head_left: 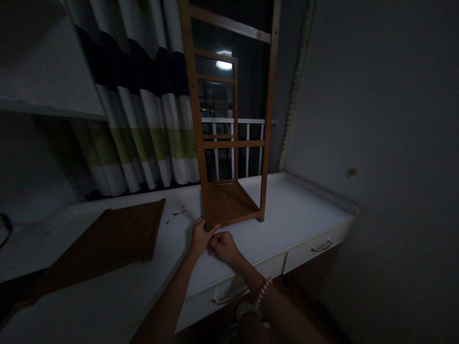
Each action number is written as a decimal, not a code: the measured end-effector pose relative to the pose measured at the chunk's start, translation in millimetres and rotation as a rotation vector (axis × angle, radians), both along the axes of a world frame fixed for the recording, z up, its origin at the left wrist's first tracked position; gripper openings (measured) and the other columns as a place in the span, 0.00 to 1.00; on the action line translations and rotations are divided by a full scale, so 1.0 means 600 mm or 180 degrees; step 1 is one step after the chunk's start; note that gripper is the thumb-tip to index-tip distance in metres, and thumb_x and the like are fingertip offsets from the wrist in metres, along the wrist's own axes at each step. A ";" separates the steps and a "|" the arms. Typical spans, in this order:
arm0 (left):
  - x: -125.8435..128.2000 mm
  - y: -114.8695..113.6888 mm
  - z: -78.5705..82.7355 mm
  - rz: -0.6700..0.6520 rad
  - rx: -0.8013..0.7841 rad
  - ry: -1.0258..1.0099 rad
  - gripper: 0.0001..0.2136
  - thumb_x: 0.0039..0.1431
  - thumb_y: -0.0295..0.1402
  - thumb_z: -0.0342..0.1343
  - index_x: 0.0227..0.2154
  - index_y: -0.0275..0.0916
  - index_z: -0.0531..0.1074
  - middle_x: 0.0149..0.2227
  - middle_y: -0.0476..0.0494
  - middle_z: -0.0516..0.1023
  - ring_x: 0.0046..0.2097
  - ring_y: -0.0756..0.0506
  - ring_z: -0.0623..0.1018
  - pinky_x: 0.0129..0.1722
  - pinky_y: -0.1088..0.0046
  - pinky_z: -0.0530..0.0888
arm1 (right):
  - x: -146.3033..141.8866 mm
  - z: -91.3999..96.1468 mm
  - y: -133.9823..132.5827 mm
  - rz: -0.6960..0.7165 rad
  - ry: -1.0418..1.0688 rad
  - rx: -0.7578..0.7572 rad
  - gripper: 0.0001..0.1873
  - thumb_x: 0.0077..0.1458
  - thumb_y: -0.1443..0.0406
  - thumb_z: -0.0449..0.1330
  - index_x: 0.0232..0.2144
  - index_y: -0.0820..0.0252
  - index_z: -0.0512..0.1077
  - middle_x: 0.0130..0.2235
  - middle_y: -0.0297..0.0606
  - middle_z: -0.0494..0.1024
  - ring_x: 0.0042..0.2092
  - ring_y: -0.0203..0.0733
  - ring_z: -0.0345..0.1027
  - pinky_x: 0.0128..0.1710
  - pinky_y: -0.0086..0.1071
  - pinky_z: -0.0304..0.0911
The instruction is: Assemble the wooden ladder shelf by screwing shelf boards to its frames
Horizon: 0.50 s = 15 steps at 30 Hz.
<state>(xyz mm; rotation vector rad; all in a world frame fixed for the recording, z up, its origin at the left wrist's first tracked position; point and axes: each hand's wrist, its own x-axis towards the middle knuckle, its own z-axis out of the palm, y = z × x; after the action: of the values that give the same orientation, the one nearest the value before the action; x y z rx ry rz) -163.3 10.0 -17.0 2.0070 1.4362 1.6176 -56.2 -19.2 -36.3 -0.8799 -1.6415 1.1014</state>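
- We count two hands [199, 237]
- one wooden rack [229, 204]
- one desk [297, 200]
- two drawer handles [322, 246]
- one bracelet [263, 292]
- one curtain [145, 107]
- at least four small pieces [176, 214], too dim for us to name

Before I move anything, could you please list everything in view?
Wooden frame: 1, brown, upright on desk
Panel: at least 1, brown, desk's left
Small bits: several, dark, between panel and frame
Desk: 1, white, under frame
Drawers with handles: 2, white, desk front
Curtain: 1, white, navy and green, left of frame
Window: 1, dark, behind frame
Railing: 1, white, behind frame
Light: 1, white, in window
Wall mark: 1, brown, right wall
Curved object: 1, dark, far left, unclear
Bracelet: 1, pinkish, right forearm
Left hand: 1, at frame's near left foot
Right hand: 1, beside it, contents hidden
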 end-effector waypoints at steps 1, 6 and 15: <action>-0.001 0.001 -0.002 0.0010 0.0005 0.0022 0.13 0.44 0.43 0.56 0.22 0.37 0.66 0.28 0.46 0.68 0.34 0.46 0.71 0.36 0.67 0.70 | 0.001 0.002 -0.001 -0.0007 0.0003 0.0012 0.14 0.45 0.68 0.50 0.11 0.63 0.63 0.13 0.29 0.64 0.16 0.27 0.55 0.18 0.22 0.51; -0.003 0.005 -0.007 0.0094 0.0034 0.0096 0.13 0.44 0.43 0.56 0.22 0.37 0.66 0.27 0.47 0.68 0.33 0.46 0.71 0.35 0.68 0.70 | -0.001 0.002 -0.002 -0.0008 0.0124 -0.0008 0.11 0.44 0.67 0.51 0.13 0.61 0.61 0.13 0.28 0.64 0.16 0.27 0.55 0.17 0.22 0.51; -0.017 -0.016 -0.003 0.0434 0.0351 -0.0076 0.13 0.51 0.37 0.49 0.38 0.36 0.64 0.29 0.46 0.67 0.31 0.48 0.70 0.33 0.71 0.70 | -0.011 -0.010 0.007 -0.0140 0.0512 -0.0104 0.08 0.43 0.66 0.51 0.28 0.57 0.54 0.13 0.19 0.60 0.13 0.28 0.52 0.14 0.21 0.47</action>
<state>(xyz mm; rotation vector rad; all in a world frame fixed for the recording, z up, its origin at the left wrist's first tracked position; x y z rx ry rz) -173.2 0.2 -18.6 1.9782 1.5375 1.8071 -62.8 -14.7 -42.0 -0.8228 -1.4694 1.1412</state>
